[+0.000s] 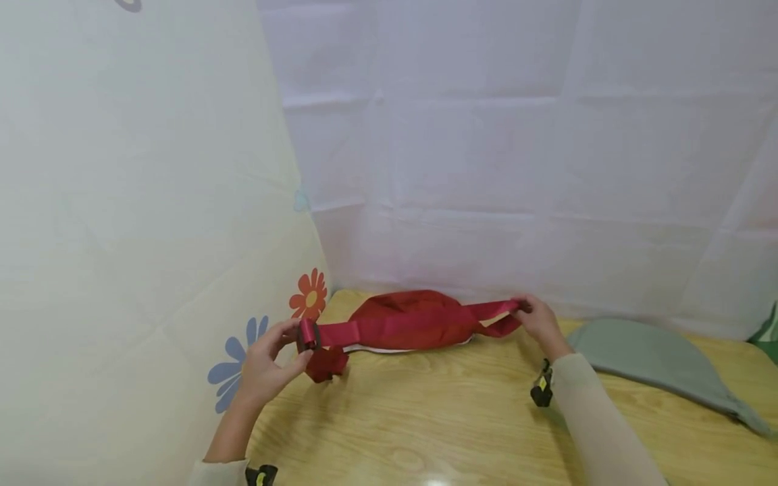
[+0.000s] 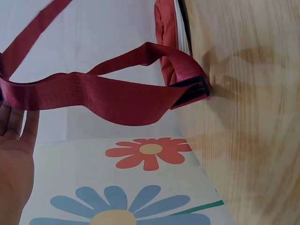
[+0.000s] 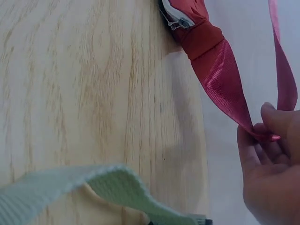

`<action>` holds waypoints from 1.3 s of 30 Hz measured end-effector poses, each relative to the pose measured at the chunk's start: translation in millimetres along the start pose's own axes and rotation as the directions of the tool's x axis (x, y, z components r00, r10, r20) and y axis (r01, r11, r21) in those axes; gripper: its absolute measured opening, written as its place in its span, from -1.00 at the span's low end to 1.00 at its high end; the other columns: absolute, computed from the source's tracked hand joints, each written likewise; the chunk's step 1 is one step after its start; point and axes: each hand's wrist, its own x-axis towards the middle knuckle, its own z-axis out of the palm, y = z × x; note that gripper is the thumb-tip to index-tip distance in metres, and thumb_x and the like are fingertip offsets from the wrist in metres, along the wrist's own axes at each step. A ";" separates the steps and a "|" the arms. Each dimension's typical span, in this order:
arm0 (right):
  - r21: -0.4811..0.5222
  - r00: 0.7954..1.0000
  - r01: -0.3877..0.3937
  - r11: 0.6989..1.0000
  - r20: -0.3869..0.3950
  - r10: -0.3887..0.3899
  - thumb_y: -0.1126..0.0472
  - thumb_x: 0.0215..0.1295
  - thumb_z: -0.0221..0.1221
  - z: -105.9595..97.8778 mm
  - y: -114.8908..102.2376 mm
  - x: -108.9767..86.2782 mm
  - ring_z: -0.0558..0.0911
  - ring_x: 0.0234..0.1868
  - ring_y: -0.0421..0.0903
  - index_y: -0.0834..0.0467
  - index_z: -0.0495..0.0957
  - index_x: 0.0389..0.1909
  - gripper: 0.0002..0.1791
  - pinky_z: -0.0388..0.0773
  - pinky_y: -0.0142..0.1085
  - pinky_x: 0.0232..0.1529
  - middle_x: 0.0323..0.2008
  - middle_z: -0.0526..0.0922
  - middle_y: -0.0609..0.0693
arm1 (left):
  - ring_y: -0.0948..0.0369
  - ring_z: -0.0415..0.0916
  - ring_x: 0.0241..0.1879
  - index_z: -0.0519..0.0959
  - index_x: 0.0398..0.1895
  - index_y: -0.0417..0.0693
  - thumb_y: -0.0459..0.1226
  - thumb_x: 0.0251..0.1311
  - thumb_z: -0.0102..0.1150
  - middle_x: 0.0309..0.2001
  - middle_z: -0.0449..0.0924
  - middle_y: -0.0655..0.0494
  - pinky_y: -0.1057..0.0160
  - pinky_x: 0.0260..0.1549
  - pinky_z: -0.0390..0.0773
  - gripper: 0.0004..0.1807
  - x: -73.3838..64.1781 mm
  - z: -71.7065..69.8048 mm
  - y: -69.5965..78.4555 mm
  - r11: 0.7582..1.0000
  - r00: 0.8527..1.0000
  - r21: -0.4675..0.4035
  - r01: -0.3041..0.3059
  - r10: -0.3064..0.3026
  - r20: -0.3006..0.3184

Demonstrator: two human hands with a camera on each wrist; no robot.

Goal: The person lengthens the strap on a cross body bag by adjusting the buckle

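Note:
A red waist bag (image 1: 419, 320) lies at the far edge of the wooden table, its strap stretched to both sides. Between thumb and fingers, my left hand (image 1: 267, 358) holds the strap near a dark buckle (image 1: 308, 335). In the left wrist view the strap (image 2: 126, 101) loops away from that hand through a black slider (image 2: 192, 91). My right hand (image 1: 537, 324) pinches the other side of the strap; the right wrist view shows this strap (image 3: 225, 82) folded between thumb and fingers. A zipper pull (image 3: 180, 23) shows on the bag's end.
A grey-green, crescent-shaped fabric item (image 1: 656, 358) with a strap lies on the table (image 1: 437, 418) to the right, beside my right forearm. A white cloth wall (image 1: 462, 148) rises right behind the bag. Another cloth with printed flowers (image 1: 152, 223) stands close on the left.

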 end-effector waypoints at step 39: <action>-0.144 0.822 0.452 0.880 0.449 -0.349 0.26 0.34 0.27 60.5 -124.2 -67.1 0.30 0.44 0.21 0.27 0.36 0.41 -0.37 0.32 0.11 0.38 0.41 0.34 0.26 | 0.35 0.56 -0.16 0.53 0.03 -0.51 -0.74 -0.20 0.33 -0.18 0.62 -0.28 0.51 -0.04 0.56 -0.44 29.9 41.7 52.3 0.993 0.991 -0.051 -0.107 0.111 0.078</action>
